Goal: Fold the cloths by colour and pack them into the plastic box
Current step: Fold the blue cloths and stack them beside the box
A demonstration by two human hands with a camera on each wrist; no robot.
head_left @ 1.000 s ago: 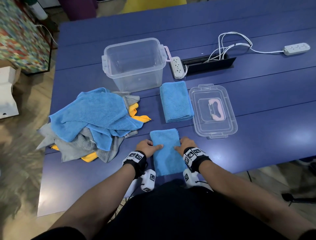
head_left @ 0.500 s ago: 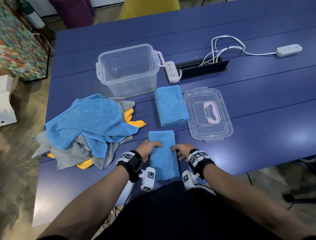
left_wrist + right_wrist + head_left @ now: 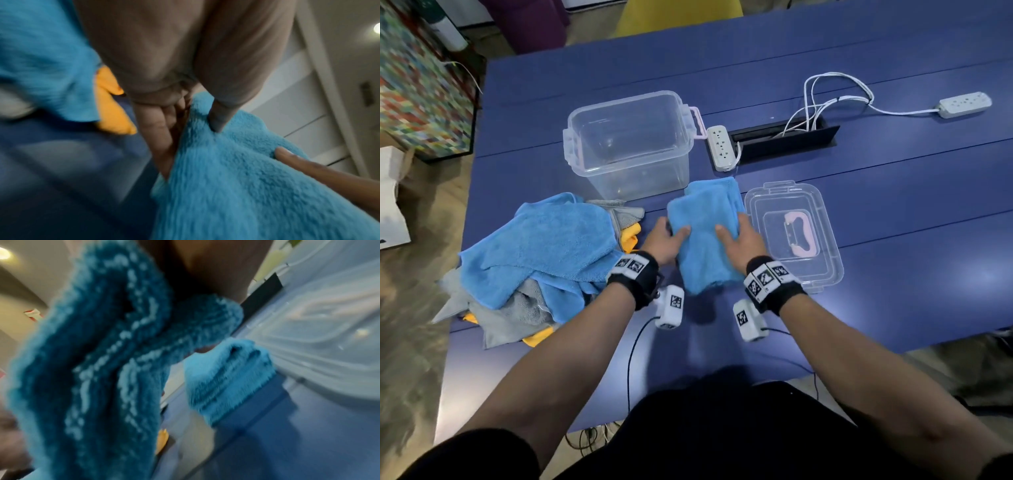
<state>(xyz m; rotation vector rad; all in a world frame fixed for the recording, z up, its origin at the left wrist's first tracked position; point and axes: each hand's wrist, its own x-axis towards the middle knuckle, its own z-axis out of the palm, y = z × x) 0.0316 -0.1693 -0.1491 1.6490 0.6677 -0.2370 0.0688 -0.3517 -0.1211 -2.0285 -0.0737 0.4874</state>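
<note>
Both hands have lifted the folded blue cloth [image 3: 703,240] off the worktop [image 3: 893,222] edge and carried it forward, above the other folded blue cloth [image 3: 726,186]. Left hand [image 3: 662,241] and right hand [image 3: 743,240] each have their grip clamped on its sides. Behind stands the plastic box [image 3: 630,144], lid [image 3: 794,233] just right.

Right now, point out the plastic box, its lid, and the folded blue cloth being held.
plastic box [image 3: 585,120], head view, left rim.
lid [image 3: 822,274], head view, bare right edge.
folded blue cloth [image 3: 703,222], head view, top face between the hands.
</note>
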